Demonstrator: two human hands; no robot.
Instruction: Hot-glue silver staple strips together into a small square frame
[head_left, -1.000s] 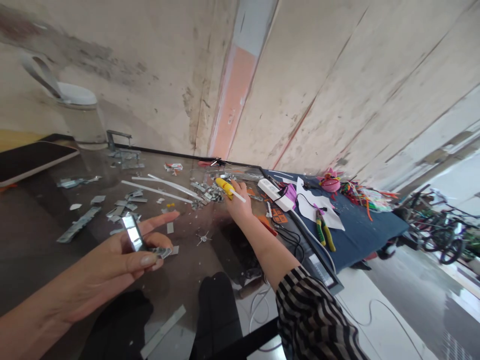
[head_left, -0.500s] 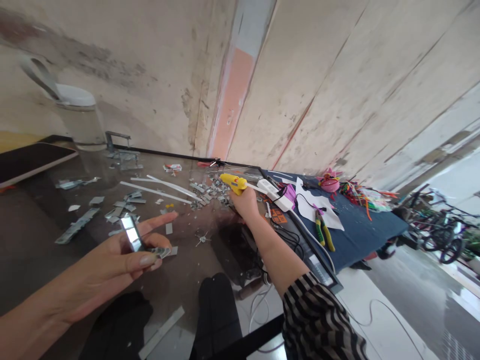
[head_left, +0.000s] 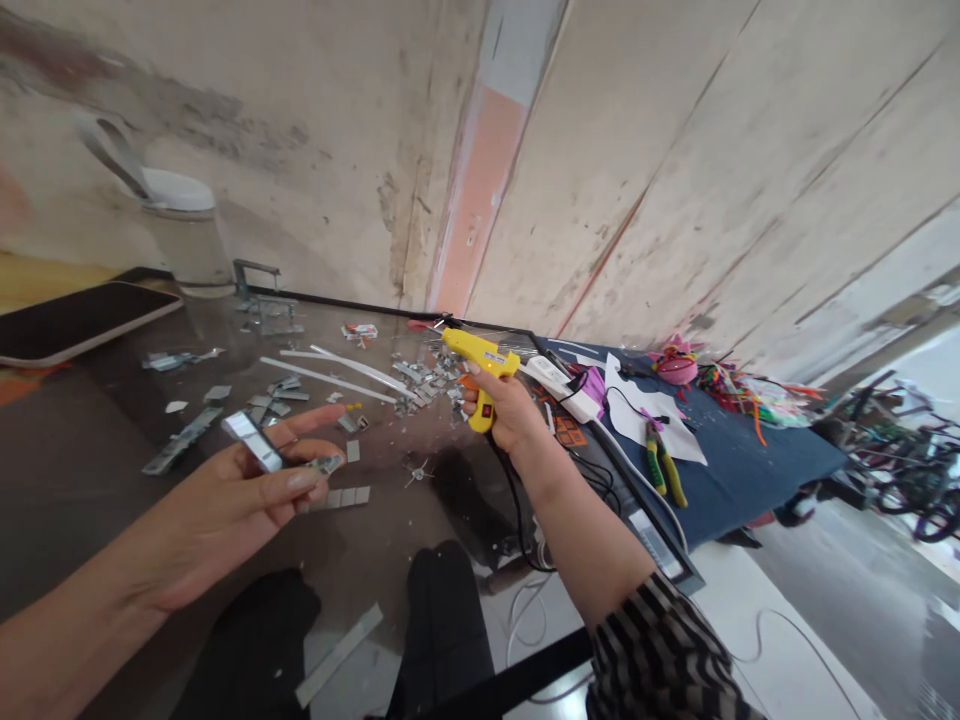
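Note:
In my right hand (head_left: 510, 405) is a yellow hot glue gun (head_left: 480, 352), gripped round its handle, its nozzle toward the wall and a black cord hanging below. My left hand (head_left: 255, 480) pinches small shiny mirror pieces: a rectangular mirror strip (head_left: 253, 440) lies across the fingers and a smaller piece (head_left: 326, 464) sits at the fingertips. Beside the left hand on the dark glossy table (head_left: 390, 470) lie flat mirror tiles (head_left: 349, 497). A small star-shaped piece (head_left: 419, 473) rests between the two hands. Beyond it are scattered mirror pieces (head_left: 431, 380) and white glue sticks (head_left: 337, 375).
A phone (head_left: 90, 320) and a lidded bottle (head_left: 191, 245) stand at the left by the wall. On the right are a white power strip (head_left: 562, 388), pliers (head_left: 666, 465) and white paper (head_left: 652, 410) on blue cloth (head_left: 742, 480). A loose strip (head_left: 341, 655) lies near my knees.
The glue gun has come up off the table in my right hand and is turned so its handle and switch show. My left hand stays about the same, its mirror strip tilted more.

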